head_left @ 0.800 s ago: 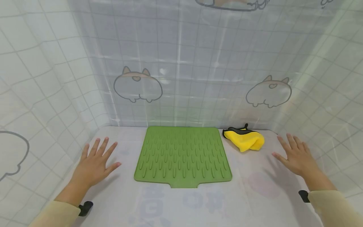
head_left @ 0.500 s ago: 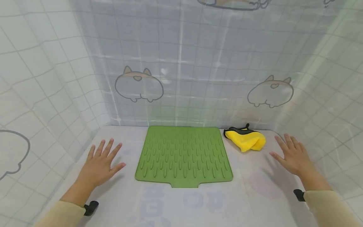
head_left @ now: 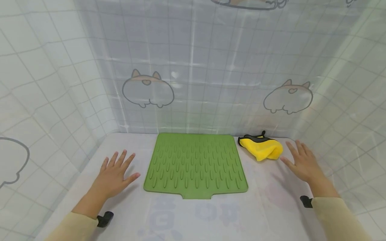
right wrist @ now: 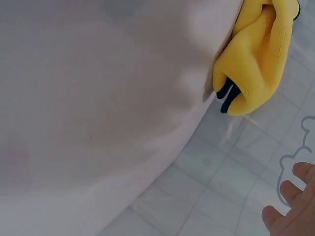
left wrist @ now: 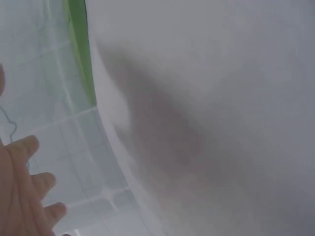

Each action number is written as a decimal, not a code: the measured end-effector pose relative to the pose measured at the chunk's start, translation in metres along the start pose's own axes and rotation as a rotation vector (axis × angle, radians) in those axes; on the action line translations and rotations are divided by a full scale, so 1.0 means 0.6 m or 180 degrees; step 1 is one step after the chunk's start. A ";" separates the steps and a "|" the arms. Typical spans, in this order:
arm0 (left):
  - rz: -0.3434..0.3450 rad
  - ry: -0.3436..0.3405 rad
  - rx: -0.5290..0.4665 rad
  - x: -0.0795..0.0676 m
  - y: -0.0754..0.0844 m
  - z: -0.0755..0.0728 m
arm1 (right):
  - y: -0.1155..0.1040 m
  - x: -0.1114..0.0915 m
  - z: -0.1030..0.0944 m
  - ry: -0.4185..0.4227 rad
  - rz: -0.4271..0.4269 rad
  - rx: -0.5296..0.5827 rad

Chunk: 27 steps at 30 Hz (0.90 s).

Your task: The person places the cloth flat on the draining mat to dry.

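Note:
My left hand (head_left: 111,180) hovers over the white surface, fingers spread, to the left of a green ribbed mat (head_left: 196,164). On the other side, my right hand (head_left: 306,165) is held above the surface with its fingers apart and nothing in them. Just left of its fingertips lies a crumpled yellow cloth (head_left: 263,149) with a dark trim and a small loop. The right wrist view shows the same yellow cloth (right wrist: 258,59) beyond the surface, apart from the hand. In the left wrist view only a sliver of the green mat (left wrist: 80,49) shows.
A white tabletop (head_left: 193,221) with faint printed patterns spreads below the hands. Hanging sheets with a grid print, including the back sheet (head_left: 205,83), enclose it at the back and both sides. The mat sits near the back edge.
Both hands have drifted inward: the left one to the right, the right one to the left and closer to the yellow cloth. The mat and cloth lie as before.

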<state>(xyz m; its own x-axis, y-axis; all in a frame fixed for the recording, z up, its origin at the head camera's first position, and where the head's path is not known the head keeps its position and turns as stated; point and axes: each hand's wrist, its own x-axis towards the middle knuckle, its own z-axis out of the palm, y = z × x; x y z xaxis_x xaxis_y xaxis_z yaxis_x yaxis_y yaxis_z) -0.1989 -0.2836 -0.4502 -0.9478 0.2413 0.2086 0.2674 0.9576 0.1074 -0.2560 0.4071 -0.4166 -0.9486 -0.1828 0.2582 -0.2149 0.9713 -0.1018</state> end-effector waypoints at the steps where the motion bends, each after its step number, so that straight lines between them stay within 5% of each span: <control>1: -0.0025 -0.0041 -0.0050 0.001 0.002 0.000 | -0.001 0.002 0.001 -0.0019 0.0018 0.0022; 17: -0.0103 -0.0376 -0.0481 0.013 0.032 0.003 | -0.006 0.032 0.025 -0.0319 0.0412 0.0260; 27: 0.0063 -0.0528 -0.0628 0.014 0.047 0.004 | -0.014 0.046 0.031 -0.0672 0.0656 0.0857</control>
<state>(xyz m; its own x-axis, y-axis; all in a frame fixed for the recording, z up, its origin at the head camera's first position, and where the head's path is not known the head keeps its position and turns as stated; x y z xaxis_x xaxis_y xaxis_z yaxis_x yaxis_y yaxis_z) -0.2000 -0.2540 -0.4480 -0.9532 0.2978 0.0521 0.2996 0.9070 0.2959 -0.2843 0.3908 -0.4263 -0.9991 -0.0427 0.0056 -0.0416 0.9214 -0.3863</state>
